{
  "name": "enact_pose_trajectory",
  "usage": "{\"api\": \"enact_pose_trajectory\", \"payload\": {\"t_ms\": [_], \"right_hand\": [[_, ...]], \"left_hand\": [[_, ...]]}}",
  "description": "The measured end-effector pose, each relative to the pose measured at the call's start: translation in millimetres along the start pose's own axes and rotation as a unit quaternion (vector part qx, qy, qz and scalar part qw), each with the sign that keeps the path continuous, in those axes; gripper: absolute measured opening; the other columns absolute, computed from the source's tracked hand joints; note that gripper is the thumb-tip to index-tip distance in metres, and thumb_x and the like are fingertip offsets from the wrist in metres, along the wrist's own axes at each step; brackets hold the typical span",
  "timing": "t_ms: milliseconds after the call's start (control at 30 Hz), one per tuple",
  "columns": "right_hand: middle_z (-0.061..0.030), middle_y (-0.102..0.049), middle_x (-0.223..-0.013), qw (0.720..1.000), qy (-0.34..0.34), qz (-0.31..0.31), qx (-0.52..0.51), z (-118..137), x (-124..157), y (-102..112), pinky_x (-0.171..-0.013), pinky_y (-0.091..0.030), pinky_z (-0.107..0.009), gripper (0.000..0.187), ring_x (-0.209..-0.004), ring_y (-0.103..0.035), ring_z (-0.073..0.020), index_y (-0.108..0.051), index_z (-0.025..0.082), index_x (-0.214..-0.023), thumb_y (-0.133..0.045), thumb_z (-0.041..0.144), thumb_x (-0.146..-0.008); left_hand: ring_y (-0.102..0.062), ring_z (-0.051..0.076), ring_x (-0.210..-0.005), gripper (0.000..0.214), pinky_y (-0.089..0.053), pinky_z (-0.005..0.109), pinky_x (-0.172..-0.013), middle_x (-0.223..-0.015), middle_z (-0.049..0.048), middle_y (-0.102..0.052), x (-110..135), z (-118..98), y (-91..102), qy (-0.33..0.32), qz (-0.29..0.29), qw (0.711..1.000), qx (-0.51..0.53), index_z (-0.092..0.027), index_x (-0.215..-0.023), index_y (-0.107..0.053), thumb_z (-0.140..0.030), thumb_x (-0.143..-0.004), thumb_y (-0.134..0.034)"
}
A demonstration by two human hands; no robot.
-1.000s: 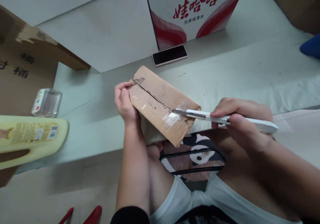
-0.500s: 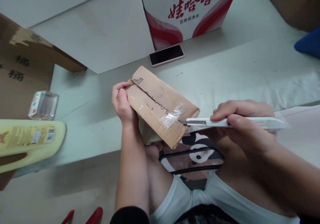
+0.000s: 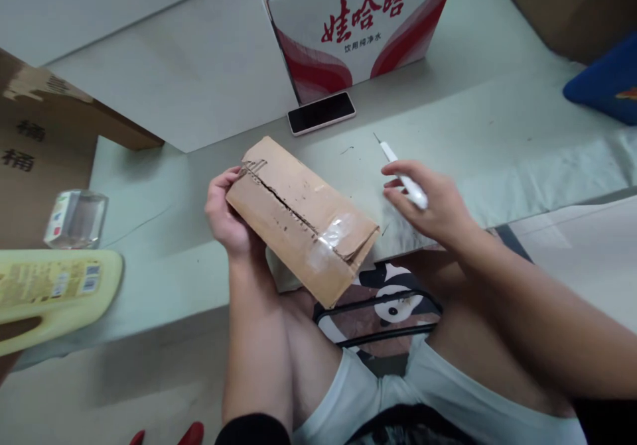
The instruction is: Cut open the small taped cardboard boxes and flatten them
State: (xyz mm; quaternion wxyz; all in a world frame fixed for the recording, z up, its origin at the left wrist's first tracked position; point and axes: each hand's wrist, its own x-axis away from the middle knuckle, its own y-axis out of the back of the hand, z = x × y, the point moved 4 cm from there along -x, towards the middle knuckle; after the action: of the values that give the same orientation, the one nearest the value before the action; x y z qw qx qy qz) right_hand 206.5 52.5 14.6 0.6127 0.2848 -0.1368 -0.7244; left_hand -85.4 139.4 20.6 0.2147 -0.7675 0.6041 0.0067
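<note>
A small brown cardboard box (image 3: 298, 219) with clear tape and a slit seam along its top rests tilted at the near edge of the pale green surface (image 3: 488, 120). My left hand (image 3: 223, 216) grips the box's left end, fingers curled round it. My right hand (image 3: 430, 203) is off to the right of the box, closed round a white utility knife (image 3: 404, 176) whose blade points up and away from the box.
A phone (image 3: 321, 113) lies face up behind the box, in front of a red-and-white carton (image 3: 348, 27). At the left are a yellow jug (image 3: 50, 292), a clear tape roll (image 3: 77, 218) and a brown carton (image 3: 44, 140). A blue object (image 3: 604, 80) sits far right.
My right hand has pulled the knife out of the box's taped end, lifted it to the right and turned the blade upward. The box has tilted slightly in my left hand.
</note>
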Motion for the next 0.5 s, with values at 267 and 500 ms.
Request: {"api": "enact_pose_trajectory", "payload": {"t_ms": [267, 500], "right_hand": [[-0.0268, -0.049, -0.151, 0.961, -0.02, 0.139, 0.24, -21.5, -1.4, -30.0, -0.109, -0.043, -0.068, 0.058, -0.141, -0.046, -0.049, -0.062, 0.012, -0.136, -0.063, 0.036, -0.084], [-0.0086, -0.075, -0.12, 0.964, 0.121, 0.237, -0.004, 9.3, 3.6, -39.5, -0.119, -0.04, -0.057, 0.03, -0.119, -0.067, -0.0283, -0.075, 0.024, -0.107, -0.05, 0.027, -0.091]], "left_hand": [[-0.058, 0.02, -0.079, 0.054, -0.052, 0.038, -0.083, -0.062, 0.0041, -0.045, -16.5, 2.4, 29.1, 0.021, -0.005, 1.0, -0.022, -0.022, -0.056, -0.023, -0.063, -0.081, -0.049], [-0.059, 0.023, -0.074, 0.056, -0.052, 0.041, -0.068, -0.061, 0.0037, -0.051, -21.9, 24.2, 88.3, 0.117, 0.033, 0.99, -0.07, -0.024, -0.059, -0.039, -0.075, -0.08, -0.051]]}}
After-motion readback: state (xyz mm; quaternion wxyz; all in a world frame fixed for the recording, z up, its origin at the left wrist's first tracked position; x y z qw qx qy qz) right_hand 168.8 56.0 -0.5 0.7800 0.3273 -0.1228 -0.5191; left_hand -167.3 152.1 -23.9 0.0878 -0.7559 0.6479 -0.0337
